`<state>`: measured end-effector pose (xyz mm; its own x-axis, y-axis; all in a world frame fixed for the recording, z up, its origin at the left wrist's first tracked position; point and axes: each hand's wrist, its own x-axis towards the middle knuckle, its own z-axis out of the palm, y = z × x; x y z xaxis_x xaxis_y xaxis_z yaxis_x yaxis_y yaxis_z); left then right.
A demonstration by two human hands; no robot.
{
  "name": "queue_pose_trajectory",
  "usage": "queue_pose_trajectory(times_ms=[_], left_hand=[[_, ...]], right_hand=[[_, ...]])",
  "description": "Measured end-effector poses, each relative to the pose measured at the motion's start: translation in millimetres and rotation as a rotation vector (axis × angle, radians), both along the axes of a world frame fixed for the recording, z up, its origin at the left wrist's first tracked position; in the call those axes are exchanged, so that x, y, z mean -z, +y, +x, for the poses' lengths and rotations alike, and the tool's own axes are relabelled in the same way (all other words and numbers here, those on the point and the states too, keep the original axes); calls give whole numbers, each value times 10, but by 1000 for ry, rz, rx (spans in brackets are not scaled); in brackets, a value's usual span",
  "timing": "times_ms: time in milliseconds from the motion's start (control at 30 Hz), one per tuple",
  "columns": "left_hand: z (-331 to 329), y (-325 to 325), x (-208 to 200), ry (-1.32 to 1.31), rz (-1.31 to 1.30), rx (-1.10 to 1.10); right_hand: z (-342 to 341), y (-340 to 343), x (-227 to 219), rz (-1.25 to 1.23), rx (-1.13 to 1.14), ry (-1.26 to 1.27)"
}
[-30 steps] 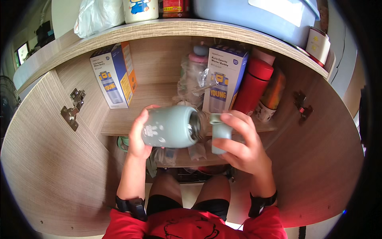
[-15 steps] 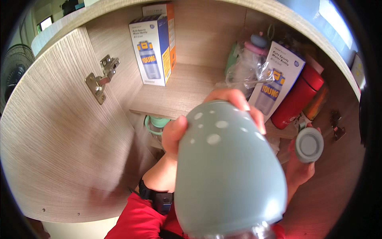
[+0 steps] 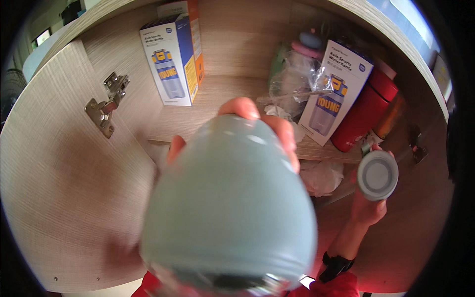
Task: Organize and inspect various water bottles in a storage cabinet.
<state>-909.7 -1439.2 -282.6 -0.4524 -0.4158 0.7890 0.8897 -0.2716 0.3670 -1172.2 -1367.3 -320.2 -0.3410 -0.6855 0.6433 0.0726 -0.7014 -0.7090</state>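
Wood-grain cabinet wide open here: shelf just past my left hand, pale door out to its left, darker door by my right hand with a reddish glow low on it.

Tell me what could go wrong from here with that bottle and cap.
1. The left hand shows fingers only around the far end of the grey-green bottle, so the bottle might slip.
2. The cap is in the right hand, off the bottle, so any contents could spill; whether it holds any, I cannot tell.
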Motion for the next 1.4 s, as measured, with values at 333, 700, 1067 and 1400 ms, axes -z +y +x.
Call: queue_pose_trajectory(times_ms=[333, 700, 1067, 1400], left_hand=[[-117, -185, 245, 69, 243, 35], [-47, -290, 506, 113, 338, -124], [-34, -182, 370, -242, 391, -935], [-16, -215, 433, -330, 238, -1175]], right_hand=[[318, -88, -239, -165, 98, 291], [668, -417, -965, -462, -73, 974], [717, -456, -1028, -33, 24, 953], [609, -503, -1019, 40, -30, 981]])
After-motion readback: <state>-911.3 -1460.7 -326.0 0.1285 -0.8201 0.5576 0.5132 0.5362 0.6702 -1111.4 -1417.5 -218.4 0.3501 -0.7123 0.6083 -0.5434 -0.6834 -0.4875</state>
